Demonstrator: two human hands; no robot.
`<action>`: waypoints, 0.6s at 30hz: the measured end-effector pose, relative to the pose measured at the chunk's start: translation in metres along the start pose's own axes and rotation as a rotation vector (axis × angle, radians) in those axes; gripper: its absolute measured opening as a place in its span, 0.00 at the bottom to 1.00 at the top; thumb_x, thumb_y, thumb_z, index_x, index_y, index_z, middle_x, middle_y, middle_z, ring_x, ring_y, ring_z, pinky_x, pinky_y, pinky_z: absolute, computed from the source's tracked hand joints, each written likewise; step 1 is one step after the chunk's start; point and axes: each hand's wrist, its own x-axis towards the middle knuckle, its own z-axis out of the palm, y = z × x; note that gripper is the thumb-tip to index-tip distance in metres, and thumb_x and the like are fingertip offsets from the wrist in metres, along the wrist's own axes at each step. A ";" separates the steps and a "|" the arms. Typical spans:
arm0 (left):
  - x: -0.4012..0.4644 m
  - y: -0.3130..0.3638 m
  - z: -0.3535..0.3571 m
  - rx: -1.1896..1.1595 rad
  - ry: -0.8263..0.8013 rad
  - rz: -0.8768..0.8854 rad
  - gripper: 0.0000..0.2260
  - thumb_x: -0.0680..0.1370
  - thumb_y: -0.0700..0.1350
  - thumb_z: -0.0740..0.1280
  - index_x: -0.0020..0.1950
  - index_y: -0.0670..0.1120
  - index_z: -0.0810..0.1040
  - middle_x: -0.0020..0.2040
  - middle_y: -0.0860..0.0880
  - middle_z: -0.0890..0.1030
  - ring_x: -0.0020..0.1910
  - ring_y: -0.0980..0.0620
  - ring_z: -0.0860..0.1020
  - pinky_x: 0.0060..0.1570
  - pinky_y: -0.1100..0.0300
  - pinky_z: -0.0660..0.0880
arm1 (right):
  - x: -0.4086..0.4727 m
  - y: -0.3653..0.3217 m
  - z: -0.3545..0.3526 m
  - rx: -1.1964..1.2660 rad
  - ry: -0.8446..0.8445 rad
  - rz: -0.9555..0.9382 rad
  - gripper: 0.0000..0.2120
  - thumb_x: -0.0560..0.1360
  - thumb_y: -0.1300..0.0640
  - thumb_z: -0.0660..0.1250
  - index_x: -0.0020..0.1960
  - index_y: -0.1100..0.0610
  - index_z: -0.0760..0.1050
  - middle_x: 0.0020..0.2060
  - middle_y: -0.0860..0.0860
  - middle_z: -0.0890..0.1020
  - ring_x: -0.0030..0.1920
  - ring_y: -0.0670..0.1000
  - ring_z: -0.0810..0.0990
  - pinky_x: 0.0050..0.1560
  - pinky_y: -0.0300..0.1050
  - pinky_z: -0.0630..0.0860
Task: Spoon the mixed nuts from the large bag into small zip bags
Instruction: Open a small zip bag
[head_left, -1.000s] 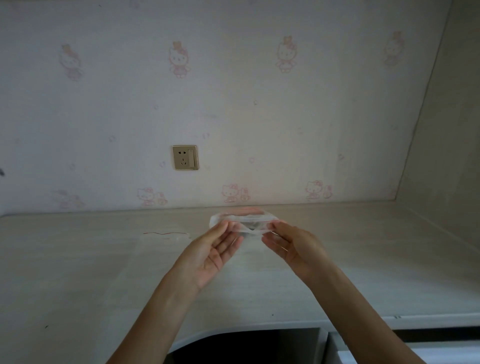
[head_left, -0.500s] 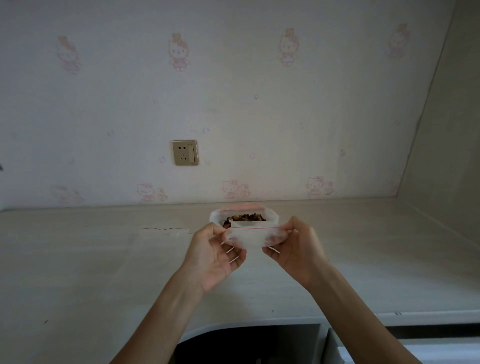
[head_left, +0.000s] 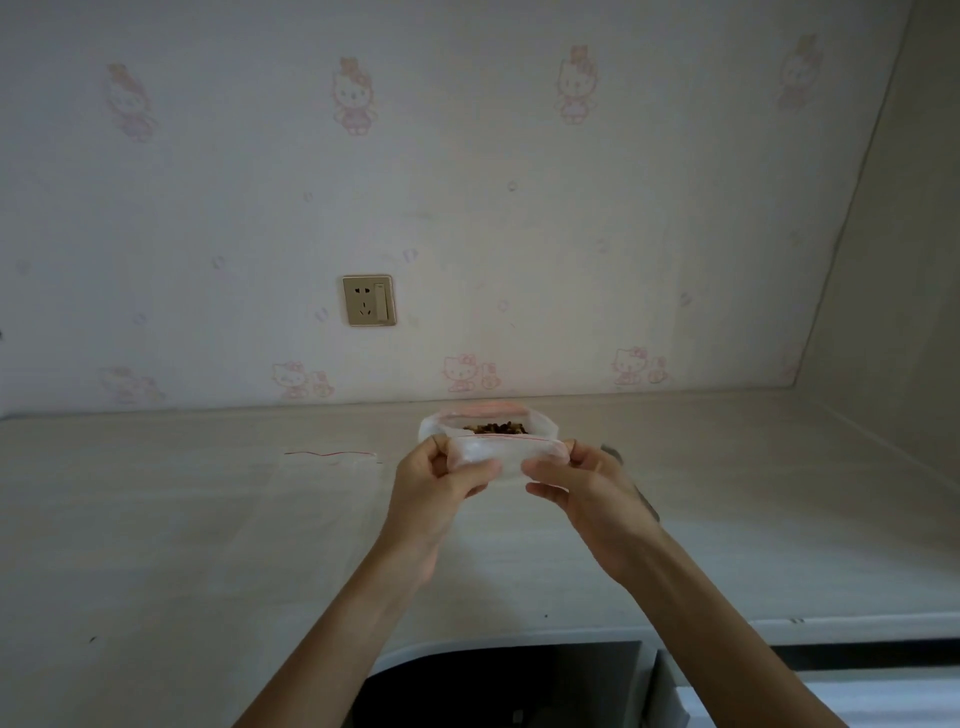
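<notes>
So compared with a second ago, when both hands had their fingers mostly straight around a flattened clear bag, the grip has tightened up: the left hand (head_left: 434, 480) now pinches the near-left corner of the small zip bag (head_left: 488, 439) and the right hand (head_left: 576, 480) pinches the near-right corner, fingers curled under. The mouth has been pulled open, and you can see a dark pile of nuts (head_left: 496, 428) inside, which wasn't visible at first. The bag is held up just above the desk (head_left: 208, 545), out in front of the wall, roughly in the middle. My read is this bag already has its share and is either being checked or about to be zipped, but that's a guess. Hard-to-see stuff: there's a flat empty zip bag (head_left: 332, 460) lying on the desk to the left, nearly invisible apart from its thin red strip. Something dark pokes out behind the right hand, maybe a spoon handle, can't tell. I can't spot the large bag anywhere.
</notes>
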 end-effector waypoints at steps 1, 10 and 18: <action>0.000 -0.001 0.003 0.039 0.064 0.033 0.18 0.69 0.41 0.80 0.47 0.33 0.75 0.43 0.41 0.83 0.45 0.48 0.82 0.56 0.48 0.82 | -0.001 -0.001 0.005 -0.006 0.061 -0.004 0.13 0.72 0.62 0.77 0.53 0.67 0.81 0.50 0.58 0.87 0.55 0.58 0.84 0.61 0.52 0.80; 0.001 -0.010 0.006 0.161 0.218 0.182 0.03 0.78 0.41 0.71 0.47 0.46 0.78 0.44 0.50 0.83 0.45 0.46 0.83 0.49 0.47 0.84 | 0.002 -0.002 0.013 -0.031 0.347 0.033 0.06 0.77 0.65 0.71 0.44 0.60 0.75 0.42 0.57 0.83 0.42 0.55 0.82 0.50 0.54 0.84; -0.002 -0.016 -0.001 0.060 0.220 0.153 0.05 0.78 0.38 0.74 0.51 0.42 0.79 0.45 0.44 0.87 0.45 0.48 0.87 0.43 0.55 0.85 | -0.001 -0.001 -0.001 0.141 0.358 0.106 0.10 0.75 0.69 0.73 0.47 0.61 0.73 0.41 0.61 0.85 0.42 0.61 0.87 0.44 0.53 0.86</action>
